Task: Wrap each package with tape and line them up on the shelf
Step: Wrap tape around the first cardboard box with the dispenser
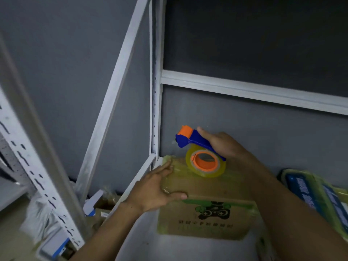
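The right grip [224, 146] is clenched round the blue handle of a dispenser [190, 139], forefinger laid along its top. The dispenser's orange roller points at the wall [244, 119]. Its roll [206, 162] of clear yellowish tape on an orange core hangs just below the grip and sits against the back top edge of the box [207, 213].

The left grip [156, 187] is released. It lies flat on the box's left top corner, fingers stretched toward the back and thumb spread along the front edge.

The box is brown cardboard and already glossy with tape. It stands on the white shelf [169, 249], pushed into the back left corner beside the post [155, 110]. Its front face carries a green and black emblem – something like a game controller – and under it a single line of dark characters, too blurred to read.

To the right, apart from the box, a blue package [316, 193] lies taped over. Its white lettering is smeared, and the picture's edge cuts it off.

Down on the left, beyond the shelf frame, there is a heap of clutter – a plastic bag [43, 213], bits of card, something white and blue. It is all blurred and hard to make out.
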Demonstrator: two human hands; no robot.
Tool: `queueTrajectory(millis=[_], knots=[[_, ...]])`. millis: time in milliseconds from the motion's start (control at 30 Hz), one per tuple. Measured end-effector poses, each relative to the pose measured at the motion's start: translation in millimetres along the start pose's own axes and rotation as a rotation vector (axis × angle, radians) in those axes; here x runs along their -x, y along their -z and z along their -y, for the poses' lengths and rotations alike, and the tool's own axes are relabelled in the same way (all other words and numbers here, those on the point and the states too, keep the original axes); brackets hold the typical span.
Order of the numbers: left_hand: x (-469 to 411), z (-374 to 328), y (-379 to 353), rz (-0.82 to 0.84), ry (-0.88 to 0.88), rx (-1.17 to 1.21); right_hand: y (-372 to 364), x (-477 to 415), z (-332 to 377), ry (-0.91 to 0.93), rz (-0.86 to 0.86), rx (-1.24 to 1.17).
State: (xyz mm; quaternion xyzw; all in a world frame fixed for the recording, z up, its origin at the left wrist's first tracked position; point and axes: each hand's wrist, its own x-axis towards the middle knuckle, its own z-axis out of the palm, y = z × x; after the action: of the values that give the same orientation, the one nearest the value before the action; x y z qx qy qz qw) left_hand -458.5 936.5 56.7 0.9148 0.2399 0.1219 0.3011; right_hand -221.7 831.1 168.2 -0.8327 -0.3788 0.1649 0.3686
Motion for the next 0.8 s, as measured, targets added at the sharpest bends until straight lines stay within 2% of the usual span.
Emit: queueTrajectory(millis=[67, 133, 200, 267, 333, 433, 500, 633, 800], knots=[[-0.1, 3.8, 0.2, -0.001, 0.015, 0.151, -4.5, 1.3, 3.2, 0.034, 0.014, 0.061], [-1.8, 3.3, 3.4, -0.043, 0.066, 0.421, -7.1, 1.8, 3.4, 0.067, 0.065, 0.111], [-4.8, -3.9, 9.7, -0.169, 0.137, 0.68, -8.6, 2.1, 2.3, 0.092, 0.081, 0.143], [-10.7, -15.4, 21.6, -0.293, 0.194, 0.816, -8.3, 2.5, 0.2, 0.119, 0.076, 0.146], [-18.8, -22.0, 35.6, -0.334, 0.238, 0.809, -8.0, 3.8, -1.9, 0.156, 0.078, 0.132], [-28.1, -31.2, 49.5, -0.142, 0.271, 0.87, -6.3, 6.6, -5.0, 0.231, 0.097, 0.103], [-33.0, -37.5, 52.6, -0.091, 0.3, 0.974, -4.8, 7.2, -8.1, 0.243, 0.108, 0.075], [-39.8, -44.1, 53.6, -0.174, 0.354, 1.119, -2.7, 9.3, -11.9, 0.252, 0.127, 0.043], [-41.4, -43.2, 54.7, -0.215, 0.307, 1.078, -2.6, 10.7, -10.0, 0.278, 0.127, 0.045]])
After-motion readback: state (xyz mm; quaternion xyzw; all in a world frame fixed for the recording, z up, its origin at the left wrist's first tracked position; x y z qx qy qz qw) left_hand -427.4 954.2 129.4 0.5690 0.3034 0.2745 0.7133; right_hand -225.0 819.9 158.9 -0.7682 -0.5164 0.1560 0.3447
